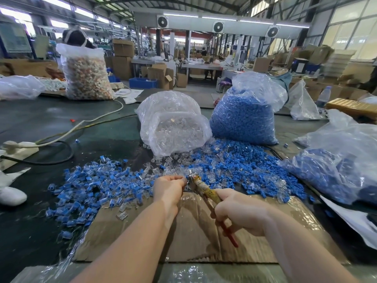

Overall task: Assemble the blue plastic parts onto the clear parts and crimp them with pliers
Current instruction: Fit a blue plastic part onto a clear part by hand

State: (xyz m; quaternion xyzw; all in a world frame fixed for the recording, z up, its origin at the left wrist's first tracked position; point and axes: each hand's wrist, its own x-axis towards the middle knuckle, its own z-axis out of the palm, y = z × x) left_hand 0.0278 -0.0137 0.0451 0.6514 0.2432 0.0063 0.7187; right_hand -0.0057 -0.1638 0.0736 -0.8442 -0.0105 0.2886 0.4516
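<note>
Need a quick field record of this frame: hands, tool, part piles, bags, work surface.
left hand: pinches a small part at the pliers' tip; part itself too small to tell
right hand: grips the pliers by the handles
assembled pile: blue-and-clear pieces, left of the hands
loose pile: blue and clear parts mixed, right of centre
clear-parts bag: open, spilling forward
blue-parts bag: upright, behind the loose pile
cardboard sheet: under the forearms

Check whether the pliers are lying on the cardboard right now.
No, the right hand grips the pliers above the cardboard.
</note>
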